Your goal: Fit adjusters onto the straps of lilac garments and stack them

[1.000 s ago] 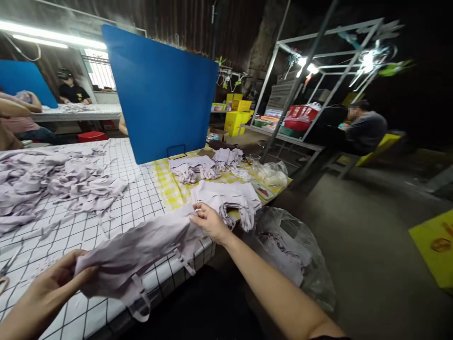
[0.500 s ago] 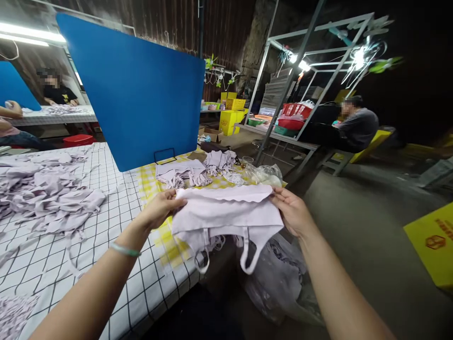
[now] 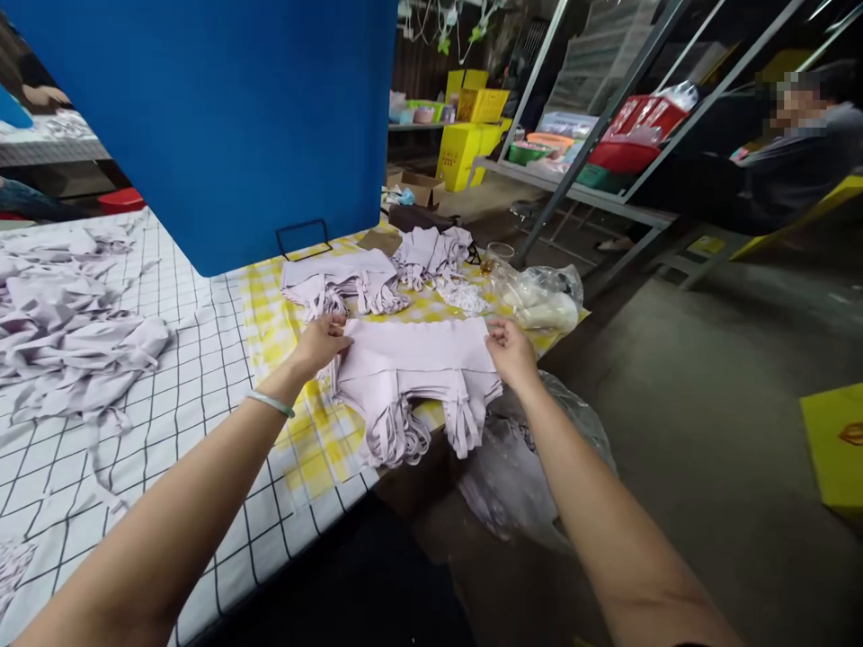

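A pale lilac bra top [image 3: 418, 346] with thin straps lies flat on a stack of the same tops [image 3: 395, 422] at the table's corner. Its left upper corner is pinched by my left hand [image 3: 324, 343], which has a pale bangle on the wrist. My right hand [image 3: 511, 350] grips the opposite corner, so the top edge is drawn straight between them. Looped straps hang from the stack toward the table edge. Just beyond it are a second neat stack of lilac tops [image 3: 343, 274] and a looser bunch [image 3: 431, 256].
A large blue board [image 3: 270, 117] stands in a black wire holder. Heaped lilac garments [image 3: 74, 323] cover the left of the checked tablecloth [image 3: 209, 395]. Clear plastic bags [image 3: 539, 292] lie at the right corner, another [image 3: 512, 476] below. A seated person [image 3: 802, 153] is at right.
My hands have lowered the bra top from the air onto the stack, and its folded upper edge is now flat. The camera has tilted downward.
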The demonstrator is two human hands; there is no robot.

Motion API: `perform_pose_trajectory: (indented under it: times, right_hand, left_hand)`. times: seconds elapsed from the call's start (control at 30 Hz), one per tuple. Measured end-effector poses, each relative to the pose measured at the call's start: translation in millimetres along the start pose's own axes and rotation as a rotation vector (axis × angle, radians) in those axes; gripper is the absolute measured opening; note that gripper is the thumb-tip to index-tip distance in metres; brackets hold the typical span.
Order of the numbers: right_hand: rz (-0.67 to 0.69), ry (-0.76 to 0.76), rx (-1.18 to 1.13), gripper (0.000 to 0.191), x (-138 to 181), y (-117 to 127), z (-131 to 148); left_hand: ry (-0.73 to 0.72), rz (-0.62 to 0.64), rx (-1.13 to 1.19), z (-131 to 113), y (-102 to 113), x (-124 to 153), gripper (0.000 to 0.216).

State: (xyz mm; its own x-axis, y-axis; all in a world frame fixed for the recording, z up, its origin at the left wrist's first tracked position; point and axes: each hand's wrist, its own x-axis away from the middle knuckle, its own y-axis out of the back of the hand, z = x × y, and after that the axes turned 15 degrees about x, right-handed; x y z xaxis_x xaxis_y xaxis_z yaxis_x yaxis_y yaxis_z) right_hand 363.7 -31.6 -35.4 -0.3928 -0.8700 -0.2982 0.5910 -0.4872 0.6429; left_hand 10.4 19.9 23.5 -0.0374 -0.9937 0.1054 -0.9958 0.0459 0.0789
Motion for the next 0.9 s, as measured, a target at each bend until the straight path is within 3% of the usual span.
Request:
perform_pose_trajectory:
  times: [0.1, 0.17, 0.2, 0.27, 0.37, 0.47, 0.53, 0.6, 0.7, 0.8, 0.9]
  right_hand:
    - [-0.071, 0.152, 0.157, 0.034, -1, 4, 14]
    - [-0.062, 0.351, 0.316, 0.038, 0, 2, 24]
    - [-0.012, 0.439, 0.395, 0.041, -1, -2, 27]
    - [0.158, 0.499, 0.501, 0.046, -1, -12, 26]
    - [0.339, 0.444, 0.559, 0.050, -6, -28, 13]
    - [0.367, 0.431, 0.570, 0.050, -12, -29, 9]
    - [0.323, 0.434, 0.568, 0.050, -9, -16, 21]
    - [0.159, 0.434, 0.533, 0.046, 10, 6, 46]
    - [-0.080, 0.388, 0.377, 0.027, 71, 29, 90]
    - [0.108, 0.305, 0.185, 0.021, 143, 19, 121]
    - [0.111, 0.181, 0.202, 0.021, 185, -11, 132]
  left_hand:
    - [-0.369, 0.043, -0.383, -4, -7, 2, 0.032]
    - [-0.595, 0.214, -0.659, -4, -16, 5, 0.033]
    - [-0.622, 0.316, -0.759, -1, -21, 7, 0.038]
    - [-0.552, 0.453, -0.910, 7, -30, 9, 0.050]
    - [-0.420, 0.488, -1.024, 21, -38, 11, 0.059]
    - [-0.364, 0.505, -1.074, 24, -38, 9, 0.061]
    - [-0.340, 0.523, -1.115, 16, -37, 7, 0.062]
    - [-0.384, 0.521, -1.133, 4, -37, 6, 0.061]
    - [-0.493, 0.517, -1.028, -12, -44, 6, 0.056]
    - [-0.470, 0.621, -0.902, -14, -56, 9, 0.057]
    - [-0.389, 0.674, -0.910, -4, -64, 14, 0.061]
